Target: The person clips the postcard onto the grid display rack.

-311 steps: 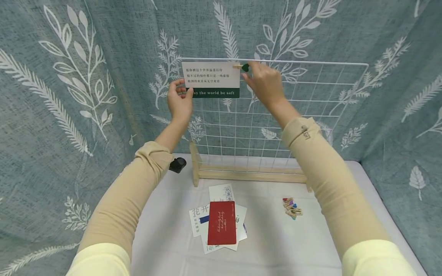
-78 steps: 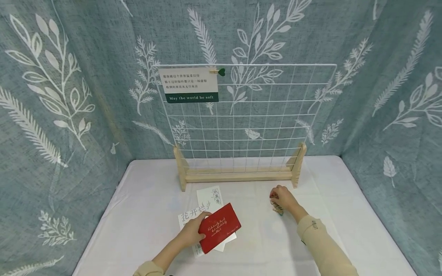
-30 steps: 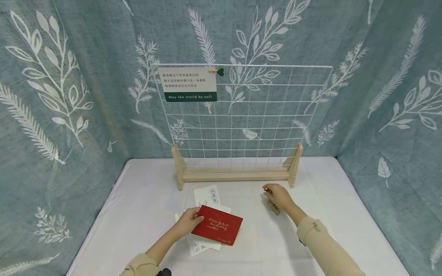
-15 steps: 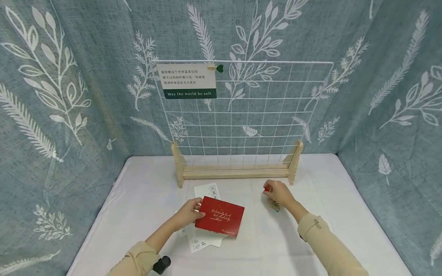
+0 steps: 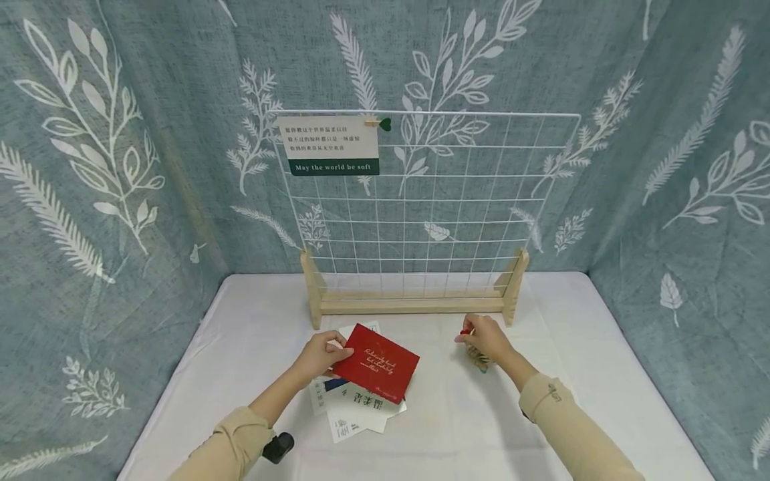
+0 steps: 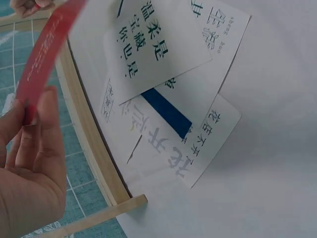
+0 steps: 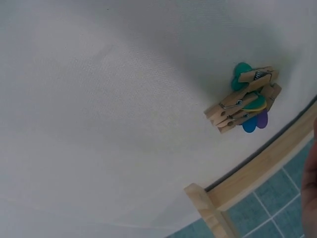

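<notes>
My left hand [image 5: 321, 354] pinches a red card [image 5: 379, 364] with pale script by its left corner. The card hangs tilted over a pile of white printed cards [image 6: 158, 49], and part of the pile is hidden under it in the head view. To the right, my right hand [image 5: 488, 337] pinches a small clothespin with a red end [image 5: 465, 332], mostly covered by the fingers. Just below that hand lie several wooden clothespins [image 7: 242, 104] with green, blue and purple ends. Only an edge of the right hand shows in the right wrist view.
A white wire grid [image 5: 433, 112] stands upright behind on a wooden base [image 5: 415, 306]. At its upper left hangs a white-and-green card [image 5: 331, 143], held by a clothespin with a green heart [image 5: 385, 124]. A patterned curtain [image 5: 180, 200] surrounds the white table [image 5: 541, 387].
Both hands have come down from the grid, leaving the white-and-green card clipped there. The left has lifted the red card off the pile; the right has picked up a red-ended clothespin.
</notes>
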Action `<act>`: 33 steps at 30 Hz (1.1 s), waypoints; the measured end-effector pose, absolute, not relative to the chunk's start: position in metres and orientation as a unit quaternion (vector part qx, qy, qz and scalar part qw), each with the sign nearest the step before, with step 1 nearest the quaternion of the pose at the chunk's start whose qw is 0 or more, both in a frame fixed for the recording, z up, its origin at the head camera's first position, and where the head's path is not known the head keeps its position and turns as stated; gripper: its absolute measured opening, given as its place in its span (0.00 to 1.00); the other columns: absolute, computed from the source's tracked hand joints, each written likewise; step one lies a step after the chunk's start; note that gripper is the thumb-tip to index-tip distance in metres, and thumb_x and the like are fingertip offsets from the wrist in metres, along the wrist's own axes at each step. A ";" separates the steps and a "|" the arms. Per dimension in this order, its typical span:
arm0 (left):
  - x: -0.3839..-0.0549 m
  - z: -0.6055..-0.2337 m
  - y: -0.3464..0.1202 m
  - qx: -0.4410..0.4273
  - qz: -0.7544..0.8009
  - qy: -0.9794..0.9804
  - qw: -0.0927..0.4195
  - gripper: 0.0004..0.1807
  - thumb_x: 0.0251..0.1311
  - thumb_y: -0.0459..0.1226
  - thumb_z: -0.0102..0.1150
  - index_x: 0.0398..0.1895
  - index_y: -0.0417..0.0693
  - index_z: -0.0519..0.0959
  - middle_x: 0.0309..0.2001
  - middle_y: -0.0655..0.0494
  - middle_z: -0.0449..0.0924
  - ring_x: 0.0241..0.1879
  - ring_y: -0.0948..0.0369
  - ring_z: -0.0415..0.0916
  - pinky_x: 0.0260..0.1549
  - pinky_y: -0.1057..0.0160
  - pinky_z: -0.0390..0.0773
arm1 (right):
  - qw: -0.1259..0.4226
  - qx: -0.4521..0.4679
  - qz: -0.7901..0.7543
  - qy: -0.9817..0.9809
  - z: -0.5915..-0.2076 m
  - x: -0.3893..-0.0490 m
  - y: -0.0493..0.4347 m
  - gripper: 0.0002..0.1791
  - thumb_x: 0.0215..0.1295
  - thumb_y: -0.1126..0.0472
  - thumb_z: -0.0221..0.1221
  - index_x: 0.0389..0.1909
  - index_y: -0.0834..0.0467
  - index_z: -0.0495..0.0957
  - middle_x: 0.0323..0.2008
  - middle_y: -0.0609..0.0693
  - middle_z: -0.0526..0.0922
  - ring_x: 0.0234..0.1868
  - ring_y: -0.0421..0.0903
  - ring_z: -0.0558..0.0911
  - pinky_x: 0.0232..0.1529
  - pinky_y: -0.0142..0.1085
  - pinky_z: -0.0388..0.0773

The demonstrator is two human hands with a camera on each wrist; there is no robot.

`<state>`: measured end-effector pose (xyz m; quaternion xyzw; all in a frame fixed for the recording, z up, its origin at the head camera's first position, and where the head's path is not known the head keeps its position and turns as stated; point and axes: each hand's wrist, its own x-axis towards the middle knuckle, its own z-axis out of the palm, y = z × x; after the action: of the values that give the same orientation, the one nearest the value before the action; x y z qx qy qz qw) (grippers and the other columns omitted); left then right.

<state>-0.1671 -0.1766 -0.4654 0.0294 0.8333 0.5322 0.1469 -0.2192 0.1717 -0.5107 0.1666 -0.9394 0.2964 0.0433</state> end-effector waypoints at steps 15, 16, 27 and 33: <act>-0.183 -0.449 -0.171 0.012 0.574 0.804 0.158 0.18 0.66 0.31 0.49 0.56 0.26 0.71 0.41 0.33 0.82 0.27 0.59 0.83 0.25 0.60 0.84 | 0.066 0.174 0.364 -0.913 -0.508 -0.220 0.170 0.07 0.56 0.72 0.62 0.31 0.66 0.72 0.27 0.60 0.84 0.25 0.47 0.83 0.25 0.31 0.78; -0.184 -0.448 -0.169 0.012 0.577 0.801 0.160 0.18 0.67 0.30 0.48 0.56 0.26 0.70 0.42 0.33 0.81 0.28 0.58 0.84 0.26 0.59 0.84 | 0.064 0.170 0.365 -0.913 -0.508 -0.220 0.171 0.09 0.56 0.72 0.62 0.35 0.68 0.72 0.29 0.61 0.84 0.25 0.48 0.84 0.25 0.32 0.79; -0.208 -0.415 -0.149 0.014 0.622 0.772 0.127 0.18 0.66 0.27 0.47 0.58 0.30 0.68 0.54 0.32 0.75 0.40 0.54 0.83 0.36 0.55 0.84 | 0.059 0.179 0.366 -0.911 -0.496 -0.231 0.178 0.08 0.59 0.72 0.59 0.38 0.72 0.77 0.31 0.62 0.84 0.29 0.51 0.84 0.30 0.35 0.81; -0.223 -0.400 -0.131 0.000 0.641 0.761 0.099 0.16 0.66 0.29 0.50 0.55 0.32 0.70 0.46 0.39 0.78 0.33 0.62 0.81 0.33 0.61 0.84 | 0.074 0.189 0.352 -0.913 -0.485 -0.235 0.175 0.06 0.58 0.70 0.61 0.35 0.69 0.79 0.31 0.59 0.84 0.30 0.49 0.82 0.32 0.35 0.80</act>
<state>-0.2227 -0.1307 -0.3996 0.0003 0.7613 0.6408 0.0988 -0.2351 0.1753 -0.4853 0.1892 -0.9135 0.3524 0.0744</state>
